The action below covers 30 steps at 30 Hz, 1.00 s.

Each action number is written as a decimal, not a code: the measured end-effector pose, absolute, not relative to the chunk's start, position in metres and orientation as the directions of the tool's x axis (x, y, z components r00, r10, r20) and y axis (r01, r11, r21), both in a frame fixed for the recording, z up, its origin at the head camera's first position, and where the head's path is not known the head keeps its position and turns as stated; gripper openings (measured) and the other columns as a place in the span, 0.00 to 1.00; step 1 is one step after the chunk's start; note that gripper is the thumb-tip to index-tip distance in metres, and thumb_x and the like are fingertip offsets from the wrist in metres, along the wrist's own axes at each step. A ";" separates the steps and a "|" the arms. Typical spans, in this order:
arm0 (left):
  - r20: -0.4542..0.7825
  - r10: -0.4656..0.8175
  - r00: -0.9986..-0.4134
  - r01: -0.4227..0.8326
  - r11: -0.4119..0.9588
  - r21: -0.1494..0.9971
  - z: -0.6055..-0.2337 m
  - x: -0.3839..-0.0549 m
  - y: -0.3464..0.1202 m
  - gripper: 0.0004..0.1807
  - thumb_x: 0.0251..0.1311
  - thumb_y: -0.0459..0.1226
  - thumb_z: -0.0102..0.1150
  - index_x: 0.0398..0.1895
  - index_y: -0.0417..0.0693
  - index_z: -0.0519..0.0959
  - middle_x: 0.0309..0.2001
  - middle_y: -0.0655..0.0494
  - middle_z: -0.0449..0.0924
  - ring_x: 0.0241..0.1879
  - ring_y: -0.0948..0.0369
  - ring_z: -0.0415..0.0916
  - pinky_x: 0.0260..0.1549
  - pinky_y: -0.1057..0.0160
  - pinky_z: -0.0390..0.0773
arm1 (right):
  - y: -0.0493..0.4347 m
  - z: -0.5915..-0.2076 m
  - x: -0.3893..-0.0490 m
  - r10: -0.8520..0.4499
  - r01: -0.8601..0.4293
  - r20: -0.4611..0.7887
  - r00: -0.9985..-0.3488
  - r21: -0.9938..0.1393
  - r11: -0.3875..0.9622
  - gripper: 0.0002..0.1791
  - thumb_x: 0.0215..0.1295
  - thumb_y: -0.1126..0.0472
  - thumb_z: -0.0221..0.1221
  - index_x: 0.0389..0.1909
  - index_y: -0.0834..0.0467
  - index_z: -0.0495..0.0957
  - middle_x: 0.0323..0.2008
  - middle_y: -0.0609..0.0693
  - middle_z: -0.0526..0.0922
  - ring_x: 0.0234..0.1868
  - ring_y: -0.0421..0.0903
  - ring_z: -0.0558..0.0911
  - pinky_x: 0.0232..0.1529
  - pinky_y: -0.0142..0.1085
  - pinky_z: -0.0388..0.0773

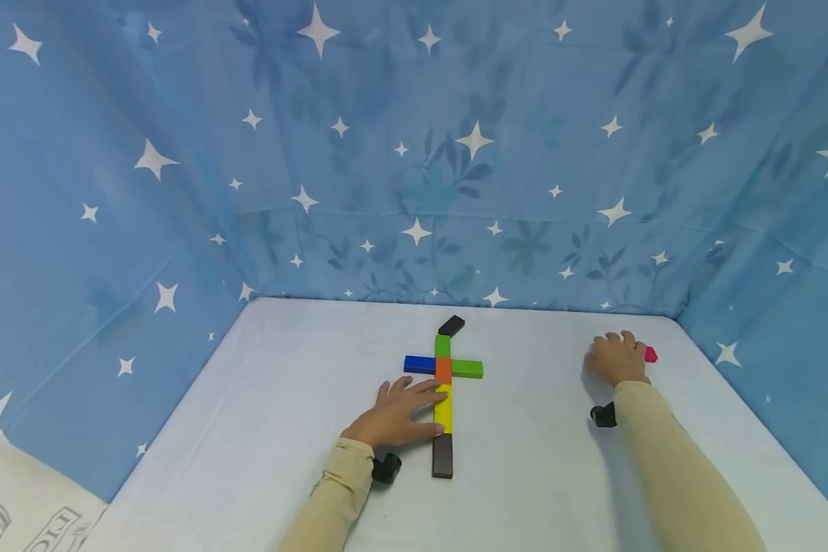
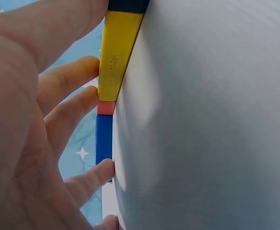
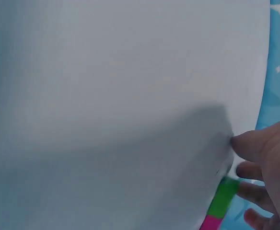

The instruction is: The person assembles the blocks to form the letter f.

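Note:
In the head view, my left hand (image 1: 402, 414) lies with spread fingers along a yellow block (image 1: 443, 410), the thumb near its joint with a dark block (image 1: 442, 457). An orange block (image 1: 443, 371) follows above the yellow one. A blue block (image 1: 420, 365) and a green block (image 1: 467, 369) stick out sideways from it, and another green block (image 1: 443, 346) continues upward. A dark block (image 1: 451, 326) lies slanted at the top. At far right, my right hand (image 1: 619, 359) bends over the table by a pink block (image 1: 651, 354). The right wrist view shows a green block (image 3: 223, 197) near its fingertips, joined end to end with pink.
A white table (image 1: 283, 383) carries the blocks. Blue curtains (image 1: 359, 153) with white stars stand behind it and at both sides. A black wrist camera (image 1: 386, 468) sits at the left wrist, and a second one (image 1: 603, 415) at the right.

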<state>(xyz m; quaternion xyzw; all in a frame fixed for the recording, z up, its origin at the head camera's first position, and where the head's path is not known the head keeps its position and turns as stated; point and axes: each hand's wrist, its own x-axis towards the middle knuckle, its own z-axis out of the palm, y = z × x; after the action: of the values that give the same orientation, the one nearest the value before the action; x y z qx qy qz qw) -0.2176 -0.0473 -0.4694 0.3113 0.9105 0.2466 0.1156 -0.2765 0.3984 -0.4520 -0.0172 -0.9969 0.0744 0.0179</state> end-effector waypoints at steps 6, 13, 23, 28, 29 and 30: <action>-0.075 0.623 -0.779 0.510 0.698 0.504 -0.471 -0.215 -0.051 0.35 0.73 0.58 0.63 0.79 0.61 0.74 0.82 0.61 0.62 0.82 0.41 0.49 0.77 0.30 0.43 | 0.405 -0.468 -0.263 0.013 0.008 0.036 -0.999 -0.138 0.990 0.16 0.72 0.68 0.57 0.50 0.79 0.82 0.55 0.80 0.79 0.67 0.84 0.62 0.64 0.79 0.59; -0.075 0.636 -0.768 0.510 0.679 0.528 -0.475 -0.211 -0.047 0.34 0.73 0.58 0.63 0.78 0.61 0.75 0.82 0.60 0.62 0.82 0.40 0.50 0.76 0.29 0.44 | 0.407 -0.476 -0.256 0.047 0.042 0.138 -0.989 -0.035 0.998 0.19 0.66 0.68 0.61 0.48 0.83 0.75 0.51 0.85 0.74 0.62 0.86 0.63 0.60 0.77 0.63; -0.066 0.630 -0.773 0.520 0.691 0.502 -0.470 -0.213 -0.048 0.34 0.73 0.58 0.63 0.79 0.61 0.74 0.82 0.61 0.62 0.82 0.41 0.51 0.76 0.30 0.45 | 0.410 -0.470 -0.262 0.051 0.047 0.136 -0.989 -0.029 0.998 0.14 0.67 0.71 0.55 0.42 0.82 0.78 0.46 0.82 0.76 0.58 0.84 0.66 0.57 0.76 0.66; -0.063 0.626 -0.777 0.517 0.692 0.503 -0.467 -0.214 -0.049 0.34 0.73 0.59 0.63 0.79 0.62 0.74 0.82 0.61 0.62 0.82 0.41 0.50 0.77 0.30 0.45 | 0.407 -0.469 -0.267 0.019 0.010 0.211 -0.977 -0.045 0.999 0.14 0.65 0.72 0.56 0.44 0.81 0.79 0.49 0.82 0.79 0.61 0.82 0.67 0.58 0.76 0.66; -0.060 0.626 -0.777 0.517 0.690 0.506 -0.467 -0.214 -0.049 0.35 0.73 0.59 0.63 0.79 0.62 0.74 0.82 0.61 0.62 0.82 0.41 0.50 0.77 0.30 0.45 | 0.406 -0.469 -0.269 0.013 0.003 0.224 -0.974 -0.047 0.999 0.13 0.65 0.72 0.57 0.44 0.81 0.79 0.49 0.81 0.79 0.61 0.82 0.67 0.58 0.76 0.66; -0.058 0.626 -0.777 0.518 0.689 0.506 -0.466 -0.215 -0.049 0.35 0.73 0.59 0.63 0.79 0.62 0.74 0.82 0.61 0.61 0.82 0.41 0.50 0.77 0.30 0.44 | 0.406 -0.469 -0.271 0.007 -0.005 0.239 -0.971 -0.050 0.999 0.13 0.64 0.72 0.58 0.43 0.81 0.79 0.48 0.81 0.80 0.60 0.81 0.68 0.57 0.76 0.66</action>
<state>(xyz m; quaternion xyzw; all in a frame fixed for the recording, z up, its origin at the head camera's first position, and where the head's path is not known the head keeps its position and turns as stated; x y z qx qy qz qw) -0.2153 -0.0494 -0.4660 0.3137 0.9120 0.2385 0.1137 -0.2709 0.4059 -0.4687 -0.0005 -0.9924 0.0252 0.1205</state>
